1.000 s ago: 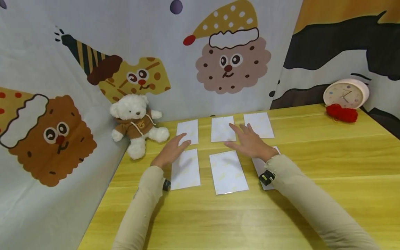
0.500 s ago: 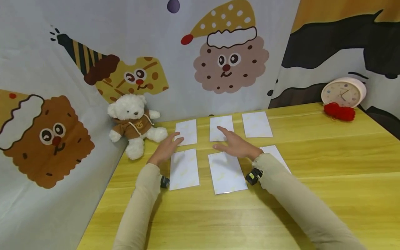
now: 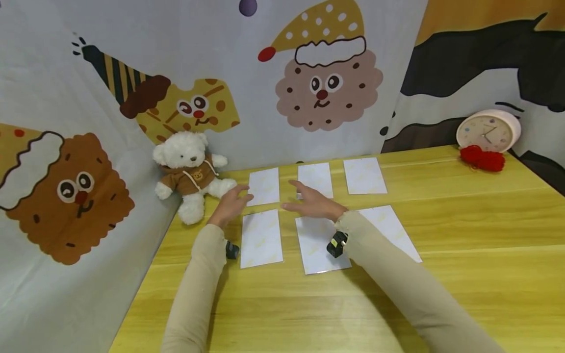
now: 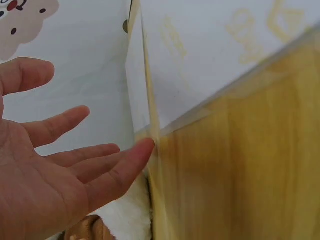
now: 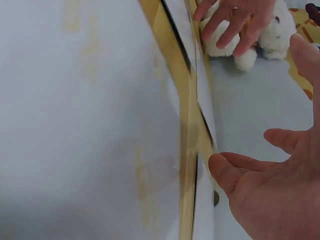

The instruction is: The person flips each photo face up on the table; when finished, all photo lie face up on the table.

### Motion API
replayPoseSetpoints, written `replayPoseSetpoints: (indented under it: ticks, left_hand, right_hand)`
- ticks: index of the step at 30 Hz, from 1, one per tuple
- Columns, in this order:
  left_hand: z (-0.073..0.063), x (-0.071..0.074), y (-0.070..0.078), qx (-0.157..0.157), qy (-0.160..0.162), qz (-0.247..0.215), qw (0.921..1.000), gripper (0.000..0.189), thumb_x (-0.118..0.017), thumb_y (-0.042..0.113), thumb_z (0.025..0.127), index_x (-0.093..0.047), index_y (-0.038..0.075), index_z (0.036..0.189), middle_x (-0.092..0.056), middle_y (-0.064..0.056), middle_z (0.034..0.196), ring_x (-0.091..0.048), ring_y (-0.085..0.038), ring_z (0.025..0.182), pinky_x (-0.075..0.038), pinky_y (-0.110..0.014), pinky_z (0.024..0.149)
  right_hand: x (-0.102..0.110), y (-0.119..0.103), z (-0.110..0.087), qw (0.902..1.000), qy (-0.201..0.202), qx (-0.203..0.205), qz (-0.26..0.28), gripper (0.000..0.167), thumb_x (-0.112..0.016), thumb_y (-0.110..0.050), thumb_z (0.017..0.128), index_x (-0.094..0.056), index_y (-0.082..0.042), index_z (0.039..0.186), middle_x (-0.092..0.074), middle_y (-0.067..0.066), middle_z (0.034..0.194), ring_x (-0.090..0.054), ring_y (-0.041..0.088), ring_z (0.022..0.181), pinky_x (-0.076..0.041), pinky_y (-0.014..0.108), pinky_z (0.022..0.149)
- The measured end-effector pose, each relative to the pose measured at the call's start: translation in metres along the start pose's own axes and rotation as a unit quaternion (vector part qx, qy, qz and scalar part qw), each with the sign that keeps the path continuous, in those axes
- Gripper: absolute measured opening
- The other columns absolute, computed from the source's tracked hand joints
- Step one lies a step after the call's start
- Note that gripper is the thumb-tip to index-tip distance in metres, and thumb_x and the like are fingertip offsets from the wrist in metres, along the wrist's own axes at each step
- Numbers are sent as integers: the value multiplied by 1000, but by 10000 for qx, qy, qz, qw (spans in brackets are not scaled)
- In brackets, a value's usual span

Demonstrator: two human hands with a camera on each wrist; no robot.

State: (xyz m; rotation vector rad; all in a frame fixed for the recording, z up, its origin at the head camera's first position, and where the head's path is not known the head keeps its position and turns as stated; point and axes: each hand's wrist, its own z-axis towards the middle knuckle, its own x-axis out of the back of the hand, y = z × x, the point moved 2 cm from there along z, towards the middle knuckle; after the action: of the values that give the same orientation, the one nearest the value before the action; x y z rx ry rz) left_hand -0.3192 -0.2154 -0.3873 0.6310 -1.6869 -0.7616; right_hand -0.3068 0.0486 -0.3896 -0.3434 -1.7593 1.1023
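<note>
White rectangular sheets with faint yellow marks lie face up in two rows of three. At the back are the left sheet (image 3: 264, 186), middle sheet (image 3: 319, 177) and right sheet (image 3: 365, 176). The front row has a left sheet (image 3: 262, 240), a middle sheet (image 3: 317, 255) and a right sheet (image 3: 390, 225). My left hand (image 3: 229, 203) holds nothing, its fingers spread by the left edge of the back left sheet. Fingers apart and pointing left, my right hand (image 3: 313, 202) hovers over the middle column, partly hiding both sheets there. Its palm (image 5: 280, 195) is bare in the right wrist view.
A white teddy bear (image 3: 191, 171) in a brown hoodie sits at the back left, close to my left hand. At the table's far right corner stand a round clock (image 3: 487, 132) and a bundle of red yarn (image 3: 482, 159). A printed cartoon backdrop (image 3: 260, 98) borders the wooden table (image 3: 300, 314).
My right hand has swept left from the right column to the middle one, uncovering the front right sheet. My left hand has drifted slightly left. The sheets lie as before.
</note>
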Motion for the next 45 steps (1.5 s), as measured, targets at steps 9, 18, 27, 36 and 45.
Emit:
replayPoseSetpoints:
  ticks: [9, 18, 27, 36, 45]
  left_hand:
    - [9, 0, 7, 96, 52, -139, 9998, 58, -48, 36, 105, -36, 9, 155, -33, -16, 163, -52, -39, 133, -48, -51, 108]
    - [29, 0, 7, 503, -74, -547, 9972, 58, -48, 35, 105, -36, 8, 155, -39, -14, 160, -45, -35, 140, -45, -51, 112]
    - [33, -3, 8, 603, 61, -679, 9958, 57, -50, 35, 104, -40, 8, 153, -41, -15, 158, -45, -32, 141, -49, -49, 107]
    - [40, -2, 12, 579, 175, -803, 9949, 53, -50, 32, 103, -44, 7, 149, -46, -16, 153, -47, -32, 138, -53, -47, 103]
    - [40, -8, 15, 428, 58, -664, 9969, 53, -54, 29, 101, -45, 6, 148, -43, -16, 156, -44, -33, 141, -51, -49, 105]
  right_hand:
    - [-9, -10, 32, 9997, -144, -211, -3, 94, -57, -64, 94, -10, -22, 163, -23, 17, 167, -31, 37, 151, -31, 58, 121]
    - [-13, -6, 63, 9948, 333, -590, 762, 88, -59, -56, 96, -16, -16, 162, -27, 19, 165, -32, 37, 151, -32, 56, 121]
    - [-25, -6, 73, 9872, 495, -815, 1277, 87, -63, -48, 96, -15, -18, 162, -35, 19, 158, -38, 37, 146, -35, 54, 119]
    - [-24, -11, 76, 9847, 540, -745, 1477, 85, -61, -50, 97, -17, -17, 162, -34, 20, 159, -43, 36, 143, -36, 54, 119]
    - [-24, -12, 76, 9747, 621, -833, 1981, 83, -62, -45, 98, -17, -17, 162, -36, 19, 158, -54, 35, 127, -41, 51, 115]
